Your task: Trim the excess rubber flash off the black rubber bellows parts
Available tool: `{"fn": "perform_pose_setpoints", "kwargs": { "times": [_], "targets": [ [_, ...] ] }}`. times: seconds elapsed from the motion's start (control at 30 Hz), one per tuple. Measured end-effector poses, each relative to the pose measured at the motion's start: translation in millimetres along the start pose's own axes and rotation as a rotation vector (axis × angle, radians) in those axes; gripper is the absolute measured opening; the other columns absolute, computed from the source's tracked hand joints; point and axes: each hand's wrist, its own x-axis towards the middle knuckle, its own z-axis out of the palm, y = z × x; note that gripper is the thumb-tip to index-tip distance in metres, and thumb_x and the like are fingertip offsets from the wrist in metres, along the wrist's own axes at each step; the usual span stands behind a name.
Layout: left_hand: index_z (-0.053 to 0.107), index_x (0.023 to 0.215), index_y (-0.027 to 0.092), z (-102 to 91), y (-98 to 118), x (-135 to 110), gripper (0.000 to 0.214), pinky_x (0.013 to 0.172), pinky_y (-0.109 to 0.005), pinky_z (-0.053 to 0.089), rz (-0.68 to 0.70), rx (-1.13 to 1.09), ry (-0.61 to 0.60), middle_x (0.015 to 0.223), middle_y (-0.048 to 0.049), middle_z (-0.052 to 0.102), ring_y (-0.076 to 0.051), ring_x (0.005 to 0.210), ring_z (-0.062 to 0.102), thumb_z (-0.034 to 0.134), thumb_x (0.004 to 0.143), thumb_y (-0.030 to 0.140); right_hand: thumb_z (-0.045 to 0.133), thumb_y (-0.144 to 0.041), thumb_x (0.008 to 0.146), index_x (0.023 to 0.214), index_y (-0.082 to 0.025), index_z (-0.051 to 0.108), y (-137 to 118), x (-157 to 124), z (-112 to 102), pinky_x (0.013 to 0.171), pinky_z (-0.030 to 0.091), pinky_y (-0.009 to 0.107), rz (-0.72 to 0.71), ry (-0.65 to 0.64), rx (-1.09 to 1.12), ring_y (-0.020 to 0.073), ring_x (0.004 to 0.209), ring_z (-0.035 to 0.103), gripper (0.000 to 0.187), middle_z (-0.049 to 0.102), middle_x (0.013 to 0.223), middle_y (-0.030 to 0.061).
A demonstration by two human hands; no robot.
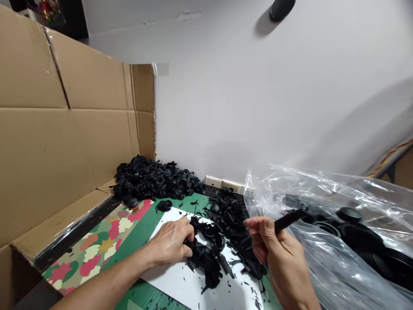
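My left hand (169, 243) rests on a white sheet (180, 280), fingers closed on a black plastic ring part (193, 249) at the edge of a small cluster of such parts (209, 254). My right hand (274, 254) is raised beside it, closed around the black handle of a thin tool (287, 219) that points up and right. Black trimmings (232, 215) lie scattered between the hands and the wall.
A heap of black ring parts (155, 178) sits in the corner by a large cardboard box wall (64, 129). A clear plastic bag (325, 206) holding larger black round parts lies at right. A green mat (145, 215) and a floral cloth (100, 241) cover the table. White wall behind.
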Motion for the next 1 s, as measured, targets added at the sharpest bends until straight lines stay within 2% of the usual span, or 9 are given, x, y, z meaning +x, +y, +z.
{"fn": "perform_pose_setpoints", "kwargs": {
  "times": [0.07,0.13,0.23,0.33,0.5,0.57,0.67,0.8,1.0],
  "targets": [
    [0.064,0.083,0.022,0.9,-2,-2,0.017,0.061,-0.027,0.037,0.004,0.004,-0.009,0.09,-0.0013,0.062,-0.02,0.075,0.057,0.061,0.066,0.02,0.07,-0.067,0.063,0.073,-0.015,0.066,16,0,4,0.038,0.024,0.022,0.168,-0.055,0.118,0.008,0.04,0.034,0.053,0.049,0.052,-0.0031],
    [0.063,0.089,0.022,4.3,-3,-4,0.022,0.062,-0.027,0.038,0.004,0.002,-0.008,0.091,-0.0013,0.063,-0.019,0.075,0.057,0.059,0.068,0.018,0.073,-0.065,0.061,0.069,-0.015,0.064,26,-1,7,0.041,0.03,0.023,0.245,-0.088,0.11,0.01,0.041,0.04,0.052,0.048,0.046,-0.0038],
    [0.061,0.105,0.022,8.7,-1,-7,0.037,0.068,-0.029,0.041,0.029,0.017,-0.017,0.097,-0.0021,0.063,-0.021,0.081,0.059,0.057,0.07,0.014,0.071,-0.063,0.065,0.074,-0.014,0.066,28,-5,12,0.051,0.041,0.028,0.229,-0.152,0.024,0.0154,0.048,0.05,0.05,0.053,0.045,-0.0017],
    [0.062,0.113,0.026,7.0,4,-10,0.041,0.069,-0.031,0.043,0.056,0.06,-0.063,0.101,-0.0033,0.061,-0.023,0.083,0.061,0.059,0.073,0.017,0.068,-0.062,0.068,0.08,-0.014,0.069,22,-8,13,0.056,0.042,0.031,0.194,-0.178,-0.06,0.0182,0.051,0.055,0.05,0.057,0.047,-0.0001],
    [0.065,0.106,0.023,4.2,22,-11,0.028,0.072,-0.031,0.045,0.041,-0.086,0.049,0.099,-0.0037,0.062,-0.022,0.085,0.061,0.064,0.079,0.03,0.07,-0.059,0.069,0.072,-0.016,0.067,17,-13,14,0.055,0.042,0.029,0.202,-0.156,-0.044,0.0174,0.05,0.055,0.043,0.059,0.047,0.0002],
    [0.067,0.096,0.021,10.5,29,-9,0.019,0.071,-0.032,0.045,0.017,-0.101,0.045,0.09,-0.0033,0.064,-0.022,0.08,0.062,0.062,0.081,0.031,0.072,-0.058,0.067,0.071,-0.016,0.065,18,-16,17,0.055,0.043,0.029,0.22,-0.121,0.008,0.0169,0.05,0.055,0.042,0.06,0.047,0.0001],
    [0.066,0.094,0.017,24.3,36,-7,0.025,0.069,-0.035,0.045,-0.064,-0.004,0.022,0.089,-0.0065,0.065,-0.027,0.08,0.063,0.064,0.08,0.037,0.078,-0.055,0.061,0.076,-0.016,0.066,19,-20,20,0.057,0.046,0.031,0.28,-0.085,0.082,0.019,0.051,0.059,0.044,0.064,0.049,0.0019],
    [0.067,0.092,0.018,33.9,33,-5,0.018,0.065,-0.033,0.043,-0.051,0.064,-0.013,0.095,-0.0064,0.061,-0.026,0.077,0.063,0.063,0.079,0.031,0.079,-0.053,0.06,0.081,-0.014,0.067,24,-26,18,0.057,0.047,0.031,0.338,-0.124,0.109,0.0195,0.051,0.06,0.047,0.067,0.052,0.0047],
    [0.068,0.091,0.021,34.5,19,-8,0.021,0.061,-0.027,0.041,-0.039,-0.135,0.041,0.091,-0.0009,0.056,-0.019,0.074,0.059,0.068,0.072,0.028,0.076,-0.049,0.065,0.077,-0.014,0.069,44,-31,17,0.056,0.046,0.03,0.257,-0.249,-0.017,0.0193,0.053,0.059,0.037,0.065,0.052,0.0023]
  ]
}}
